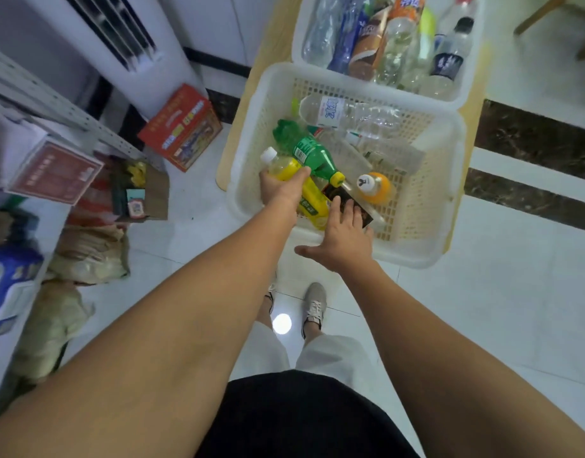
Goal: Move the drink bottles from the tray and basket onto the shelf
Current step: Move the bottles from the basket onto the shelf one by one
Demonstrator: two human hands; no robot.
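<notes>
A white plastic basket [426, 206] sits on a low wooden table and holds several bottles. My left hand [281, 190] grips a yellow drink bottle [312, 201] with a white cap near the basket's left wall. My right hand [342, 236] reaches over the front rim with fingers spread, its fingertips touching a dark-labelled bottle [340, 196]. A green bottle [304, 150] with a yellow cap lies across the yellow one. An orange bottle [375, 186] and clear bottles [334, 112] lie further in. A second white tray [463, 90] behind holds several more bottles. The shelf [53, 104] is at the left.
A white air conditioner unit [119, 38] stands at the back left. A red carton [182, 127], an open cardboard box [149, 193] and bags [86, 256] crowd the floor below the shelf. White tiled floor lies to the right. My feet [314, 305] stand before the table.
</notes>
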